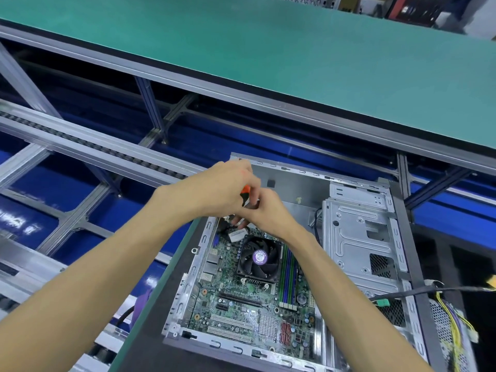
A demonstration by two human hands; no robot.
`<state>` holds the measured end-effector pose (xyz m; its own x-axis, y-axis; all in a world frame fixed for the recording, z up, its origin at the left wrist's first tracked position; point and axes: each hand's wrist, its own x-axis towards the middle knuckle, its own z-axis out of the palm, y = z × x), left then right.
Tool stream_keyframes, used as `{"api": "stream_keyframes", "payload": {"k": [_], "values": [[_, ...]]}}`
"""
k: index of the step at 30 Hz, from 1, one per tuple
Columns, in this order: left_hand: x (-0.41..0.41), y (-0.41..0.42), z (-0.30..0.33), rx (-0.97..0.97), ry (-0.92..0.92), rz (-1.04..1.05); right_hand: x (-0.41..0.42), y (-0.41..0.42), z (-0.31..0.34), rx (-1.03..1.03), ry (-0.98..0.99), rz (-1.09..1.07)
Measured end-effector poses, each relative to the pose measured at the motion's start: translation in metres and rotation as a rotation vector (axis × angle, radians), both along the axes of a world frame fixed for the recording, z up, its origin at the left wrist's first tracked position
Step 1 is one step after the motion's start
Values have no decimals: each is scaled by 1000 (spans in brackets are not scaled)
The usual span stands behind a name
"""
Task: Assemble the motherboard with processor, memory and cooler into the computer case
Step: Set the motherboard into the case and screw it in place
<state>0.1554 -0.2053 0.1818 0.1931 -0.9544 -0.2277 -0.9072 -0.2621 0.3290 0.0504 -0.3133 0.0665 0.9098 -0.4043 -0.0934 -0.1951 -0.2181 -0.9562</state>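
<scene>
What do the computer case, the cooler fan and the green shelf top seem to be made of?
Computer case: bare sheet metal, probably steel; dull silver-grey, with stamped ribs, punched holes and folded edges.
Cooler fan: black blades and frame look like moulded plastic, faintly glossy; the fins beneath look metallic.
Green shelf top: smooth matte sheet, perhaps a rubber or vinyl mat; its edge rail looks like grey metal.

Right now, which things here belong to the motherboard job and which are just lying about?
In the job: case, motherboard, cooler, memory slots, screwdriver gripped in left hand, right hand.

Lying about: loose cables, green shelf, conveyor rail.
</scene>
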Motion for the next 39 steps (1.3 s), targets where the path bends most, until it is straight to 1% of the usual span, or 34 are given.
{"api": "stream_keyframes", "payload": {"k": [1, 2, 4, 5, 6, 7, 9, 10, 11, 12, 14, 15, 16, 17, 18, 21, 22, 23, 24, 26, 27, 28, 29, 32, 34, 39], "values": [[-2, 0, 0, -15, -44, 23, 0, 0, 1, 2, -9, 1], [-4, 0, -2, -59, -127, 78, 1, 0, 1, 3, -21, 7], [-7, -2, -6, -74, -334, 255, 1, 0, 2, 5, -34, 14], [-7, -3, -7, -70, -381, 299, 0, 1, 2, 0, -28, 10], [-6, -3, -8, -82, -374, 291, 0, 1, 1, -9, -20, 6], [-4, -3, -6, -71, -312, 246, -1, 1, 1, -17, -12, 3], [0, -2, 3, -1, -102, 84, -1, 1, 1, -34, -4, 3], [1, -1, 5, 13, -45, 13, 0, 0, 0, -33, -7, 5], [0, 0, 6, 7, -54, -10, 0, 0, 1, -27, -10, 6], [-3, 0, 5, -52, -107, 17, 1, 0, 1, -22, -12, 7], [-7, -2, 2, -106, -305, 179, 1, 0, 1, -21, -13, 13], [-8, -3, 1, -83, -380, 263, 0, 0, 0, -23, -5, 9], [-8, -3, -1, -85, -408, 306, 0, 0, 1, -18, 2, 0], [-7, -3, -2, -75, -400, 304, 0, 0, 1, -7, 1, -9], [-5, -3, -3, -67, -347, 263, 0, 0, 1, -1, -3, -12], [1, 0, 4, 5, -60, 32, -1, 2, 3, -21, 10, -9], [1, 1, 6, 2, 2, -29, -1, 3, 4, -18, 11, -5], [1, 1, 5, -26, -9, -52, -2, 3, 4, -14, 10, -2], [0, 0, 3, -89, -85, -30, -2, 3, 5, -10, 9, 0], [-3, -2, -2, -119, -321, 115, -2, 2, 5, -10, 8, 7], [-3, -3, -5, -91, -381, 203, -2, 1, 5, -16, 12, 7], [-3, -4, -7, -78, -387, 251, -2, 1, 4, -22, 18, 3], [-2, -4, -10, -88, -355, 255, -2, 1, 5, -23, 23, 0], [5, -4, -11, -77, -196, 146, -2, 5, 7, -6, 22, 22], [11, -1, -7, -42, -154, 97, -1, 8, 8, 5, 14, 37], [13, 0, -10, -80, -258, 111, 0, 9, 11, 26, -7, -4]]}}
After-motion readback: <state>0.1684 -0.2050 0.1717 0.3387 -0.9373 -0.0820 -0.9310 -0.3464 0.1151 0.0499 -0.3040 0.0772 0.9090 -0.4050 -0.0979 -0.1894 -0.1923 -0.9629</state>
